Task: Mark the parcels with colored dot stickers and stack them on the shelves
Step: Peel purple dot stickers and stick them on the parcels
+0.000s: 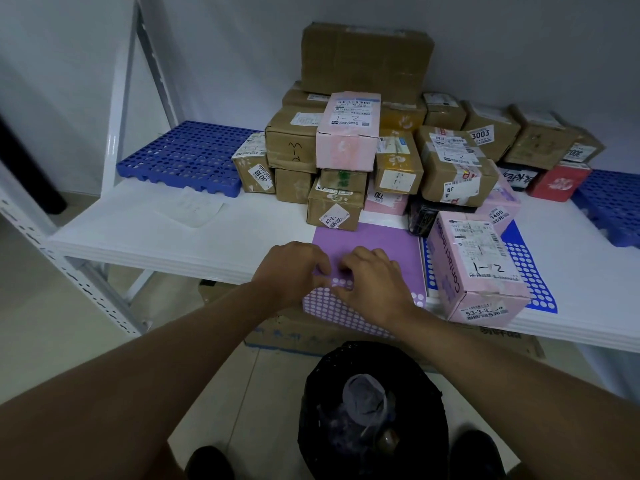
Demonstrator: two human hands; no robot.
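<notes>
1. Fingers: the left hand (289,268) and the right hand (372,280) meet over the purple sticker sheet (367,271). Both sets of fingertips are curled down onto it and seem to pinch or pick at a row of dots. Whether a dot is already lifted cannot be told; the fingertips hide it.
2. Step in hand, as I judge it: peeling one purple dot off the sheet, with one hand steadying the sheet while the other picks. Marking has not yet reached a parcel.
3. Just right of the fingers stands the pink parcel (479,268), marked "1-2" by hand, partly resting on a blue sticker sheet (530,271). It looks the likeliest one to get the dot.
4. Beyond the fingers, further back on the white shelf (138,230), the pile of parcels (346,150) sits stacked, brown and pink boxes together.
5. Below the hands, on the floor, is a black bin (372,410).
6. Next move calls for a clean lift of the dot, then pressing it flat on a bare face of the parcel.
</notes>
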